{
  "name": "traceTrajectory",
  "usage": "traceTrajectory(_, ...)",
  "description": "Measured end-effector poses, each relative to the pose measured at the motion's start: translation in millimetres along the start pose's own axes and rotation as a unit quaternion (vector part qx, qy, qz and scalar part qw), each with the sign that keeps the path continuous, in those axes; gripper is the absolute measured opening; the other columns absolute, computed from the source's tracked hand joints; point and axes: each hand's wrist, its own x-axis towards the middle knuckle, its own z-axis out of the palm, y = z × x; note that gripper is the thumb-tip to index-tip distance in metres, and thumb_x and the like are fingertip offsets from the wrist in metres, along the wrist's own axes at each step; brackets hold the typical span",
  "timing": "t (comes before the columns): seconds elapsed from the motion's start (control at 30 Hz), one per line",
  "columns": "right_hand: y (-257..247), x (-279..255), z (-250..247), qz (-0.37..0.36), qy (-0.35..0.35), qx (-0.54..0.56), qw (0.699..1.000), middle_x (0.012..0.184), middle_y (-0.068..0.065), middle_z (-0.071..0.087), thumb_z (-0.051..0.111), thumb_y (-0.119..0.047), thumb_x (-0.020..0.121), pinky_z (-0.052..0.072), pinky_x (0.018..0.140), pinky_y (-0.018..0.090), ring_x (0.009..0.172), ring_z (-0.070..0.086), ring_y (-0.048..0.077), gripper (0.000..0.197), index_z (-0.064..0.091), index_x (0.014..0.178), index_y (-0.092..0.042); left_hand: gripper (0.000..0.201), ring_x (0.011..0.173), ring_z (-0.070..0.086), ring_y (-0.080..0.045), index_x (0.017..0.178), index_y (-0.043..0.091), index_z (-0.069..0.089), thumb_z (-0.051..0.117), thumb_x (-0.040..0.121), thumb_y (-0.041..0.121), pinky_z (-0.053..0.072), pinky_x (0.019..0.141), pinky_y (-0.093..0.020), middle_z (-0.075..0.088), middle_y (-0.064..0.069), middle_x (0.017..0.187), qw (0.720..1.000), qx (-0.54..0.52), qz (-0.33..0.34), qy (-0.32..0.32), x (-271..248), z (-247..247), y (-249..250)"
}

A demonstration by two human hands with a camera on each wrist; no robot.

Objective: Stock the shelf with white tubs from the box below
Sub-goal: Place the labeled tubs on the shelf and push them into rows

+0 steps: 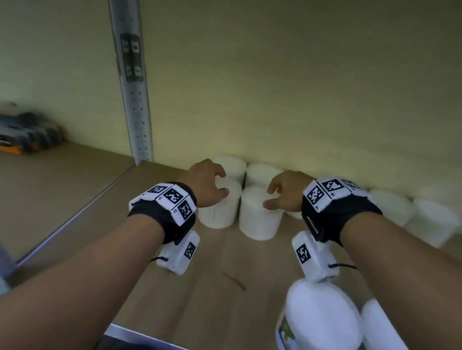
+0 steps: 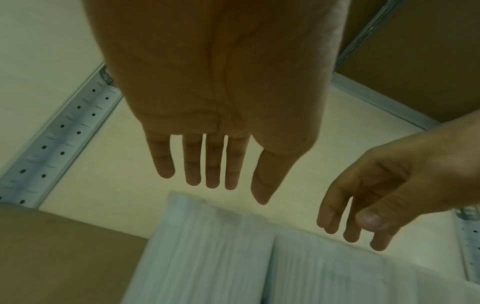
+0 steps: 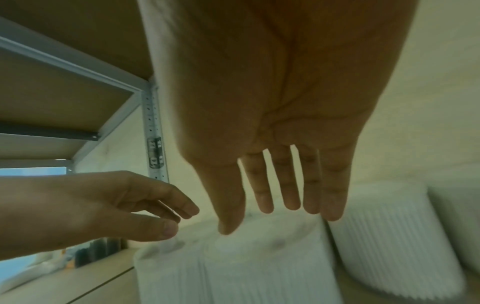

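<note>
Two ribbed white tubs stand side by side on the wooden shelf: the left tub and the right tub. My left hand hovers over the left tub, fingers relaxed and holding nothing. My right hand hovers the same way over the right tub. In the left wrist view the left hand's fingers hang straight above the tubs. In the right wrist view the right hand's fingers spread straight over a tub. Whether the fingertips touch the lids I cannot tell.
More white tubs line the back wall and run to the right. Two larger labelled tubs sit at the front right edge. A perforated metal upright divides the bays; dark packets lie in the left bay.
</note>
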Motion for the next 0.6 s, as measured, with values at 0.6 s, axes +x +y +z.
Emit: traceTrajectory(0.6, -8.2, 29.4, 13.8, 0.006, -0.005, -0.076, 0.997, 0.130, 0.014, 0.056, 0.060, -0.039, 0.089, 0.047, 0.085, 0.029, 0.117, 0.057, 0.026, 0.055, 0.051, 0.129, -0.002, 0.045, 0.125, 0.044, -0.022, 0.129, 0.013, 0.052, 0.058, 0.090, 0.035, 0.036, 0.100, -0.029, 0.047, -0.006, 0.133, 0.999, 0.019, 0.025, 0.019, 15.5, 18.9, -7.6)
